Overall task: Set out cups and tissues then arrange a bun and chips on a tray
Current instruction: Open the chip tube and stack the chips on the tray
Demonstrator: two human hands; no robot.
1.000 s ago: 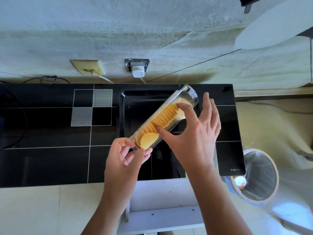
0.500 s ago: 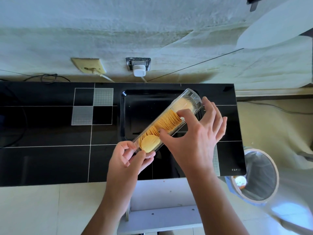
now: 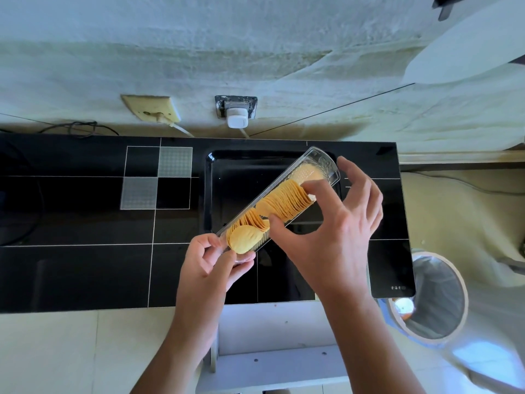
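Both hands work a clear chip container [image 3: 287, 194]: left hand [image 3: 211, 261] pinches its near end, right hand [image 3: 332, 226] pinches chips [image 3: 287, 201], hiding some.

No readable text, brand or nr anywhere. Only sign-like marks: a row of tiny white icons at the near right corner of the black tabletop [image 3: 397, 287], too small to make out. Clear chip container [image 3: 326, 166] has embossed relief at its far end, not legible. Wall sockets carry no lettering that can be read.
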